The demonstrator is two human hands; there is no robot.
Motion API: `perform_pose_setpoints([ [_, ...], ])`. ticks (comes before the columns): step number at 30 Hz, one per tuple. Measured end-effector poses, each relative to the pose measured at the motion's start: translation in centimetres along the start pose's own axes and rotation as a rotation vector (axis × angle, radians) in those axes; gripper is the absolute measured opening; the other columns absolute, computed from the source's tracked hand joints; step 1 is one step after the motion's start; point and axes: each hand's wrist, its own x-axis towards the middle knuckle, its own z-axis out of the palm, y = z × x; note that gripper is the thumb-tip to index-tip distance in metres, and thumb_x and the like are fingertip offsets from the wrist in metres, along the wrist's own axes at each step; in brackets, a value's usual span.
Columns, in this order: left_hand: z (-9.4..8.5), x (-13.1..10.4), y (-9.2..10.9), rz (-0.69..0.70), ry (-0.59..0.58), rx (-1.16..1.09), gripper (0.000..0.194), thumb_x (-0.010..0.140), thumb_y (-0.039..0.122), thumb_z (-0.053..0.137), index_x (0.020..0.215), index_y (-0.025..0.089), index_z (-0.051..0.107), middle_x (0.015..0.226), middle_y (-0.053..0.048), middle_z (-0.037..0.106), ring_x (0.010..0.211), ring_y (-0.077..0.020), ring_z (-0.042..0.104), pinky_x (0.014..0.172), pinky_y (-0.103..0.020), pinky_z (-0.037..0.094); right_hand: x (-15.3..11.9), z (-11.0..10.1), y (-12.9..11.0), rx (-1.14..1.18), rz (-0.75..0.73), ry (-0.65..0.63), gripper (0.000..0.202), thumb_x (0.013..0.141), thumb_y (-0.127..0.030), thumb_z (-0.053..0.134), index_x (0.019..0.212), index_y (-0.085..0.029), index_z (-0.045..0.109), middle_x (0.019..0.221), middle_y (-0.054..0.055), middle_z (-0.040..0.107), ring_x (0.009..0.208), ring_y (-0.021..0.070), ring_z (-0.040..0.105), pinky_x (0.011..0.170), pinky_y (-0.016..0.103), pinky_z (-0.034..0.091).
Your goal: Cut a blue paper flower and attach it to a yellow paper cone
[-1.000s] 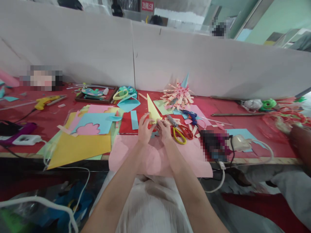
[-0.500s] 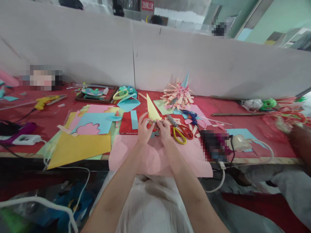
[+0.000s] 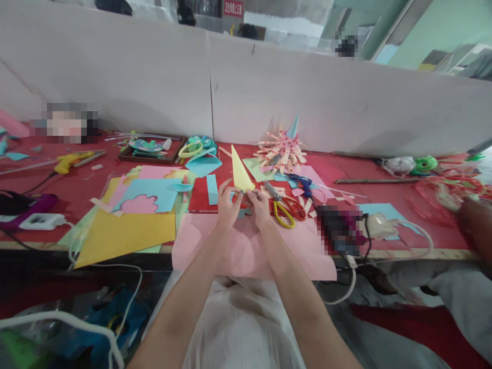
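Note:
A pale yellow paper cone points upward in the head view, its wide end between my two hands. My left hand is closed on the lower left of the cone, thumb at its rim. My right hand pinches the rim from the right. Just right of my fingers lie scissors with yellow handles and a red-handled pair. Beneath my wrists spreads a pink paper sheet. Behind the cone stands a spiky pink paper ball topped with a blue cone.
Coloured paper sheets lie at the left, beyond them a yellow glue gun and a brown tray. A dark blue glue gun and a power strip are right. Another person's arm rests at the far right.
The yellow cone has tilted and risen very slightly, its tip a little higher. Both hands keep nearly the same place and grip.

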Motion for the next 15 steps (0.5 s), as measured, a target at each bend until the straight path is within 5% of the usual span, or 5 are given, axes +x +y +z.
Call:
perform_pose_setpoints([
  [15,0.32,-0.22,-0.05,-0.006,0.029,-0.075,0.014,0.080,0.030,0.058,0.086,0.021,0.048,0.111,-0.009,0.054,0.109,-0.0197,0.052,0.091,-0.037,0.044,0.39,-0.54,0.34,0.018,0.034,-0.068,0.034,0.050,-0.026,0.080,0.071,-0.020,0.053,0.068,-0.004,0.068,0.066,0.0115,0.066,0.061,0.022,0.054],
])
